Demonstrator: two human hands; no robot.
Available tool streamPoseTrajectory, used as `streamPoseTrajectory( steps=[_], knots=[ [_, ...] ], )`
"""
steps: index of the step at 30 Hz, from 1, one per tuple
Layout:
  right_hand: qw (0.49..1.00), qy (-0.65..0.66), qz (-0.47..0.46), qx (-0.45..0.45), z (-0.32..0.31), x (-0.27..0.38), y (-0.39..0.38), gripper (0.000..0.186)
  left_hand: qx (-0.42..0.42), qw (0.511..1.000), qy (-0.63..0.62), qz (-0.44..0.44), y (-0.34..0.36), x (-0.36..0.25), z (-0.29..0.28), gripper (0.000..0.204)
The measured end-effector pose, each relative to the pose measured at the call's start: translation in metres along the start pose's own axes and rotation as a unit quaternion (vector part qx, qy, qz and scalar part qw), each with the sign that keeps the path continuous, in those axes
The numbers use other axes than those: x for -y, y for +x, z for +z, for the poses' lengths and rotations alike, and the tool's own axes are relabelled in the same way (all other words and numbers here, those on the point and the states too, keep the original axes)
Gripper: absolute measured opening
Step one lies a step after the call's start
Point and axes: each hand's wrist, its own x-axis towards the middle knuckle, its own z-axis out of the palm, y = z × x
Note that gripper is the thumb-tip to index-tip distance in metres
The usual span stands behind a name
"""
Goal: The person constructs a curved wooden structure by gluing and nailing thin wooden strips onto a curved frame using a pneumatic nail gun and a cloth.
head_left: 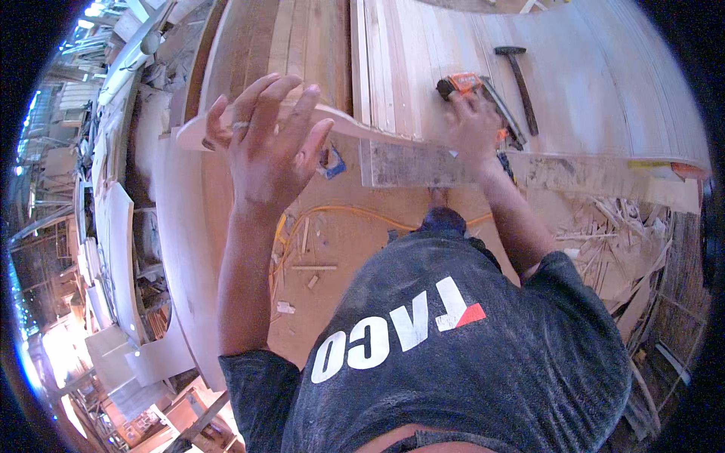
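My left hand [268, 143] is raised with its fingers spread, its fingertips against a long curved wooden strip [355, 124] that runs from the left toward the bench edge. A ring shows on one finger. My right hand [474, 128] rests on an orange and black power tool [464, 81] lying on the pale wooden panel [589, 83]. How firmly that hand grips the tool is hidden by the hand itself. A hammer [519, 79] with a dark handle lies on the panel just right of the tool.
Stacked planks [302, 45] lie behind the curved strip. Wood offcuts and shavings [612, 234] pile up on the floor at right. An orange cable [355, 213] loops over the floor below the bench. Cut curved boards [121, 257] lean at left.
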Motion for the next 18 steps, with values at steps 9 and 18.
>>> streamPoseTrajectory(
  steps=[9,18],
  knots=[
    [0.969,0.188,-0.12,-0.106,-0.032,0.137,0.0,0.03,-0.292,0.921,-0.05,-0.253,-0.079,0.0,-0.012,0.042],
    [0.961,0.25,-0.09,-0.08,-0.008,0.134,-0.015,0.023,-0.282,0.822,-0.094,-0.486,-0.229,-0.066,0.018,0.035]
  ],
)
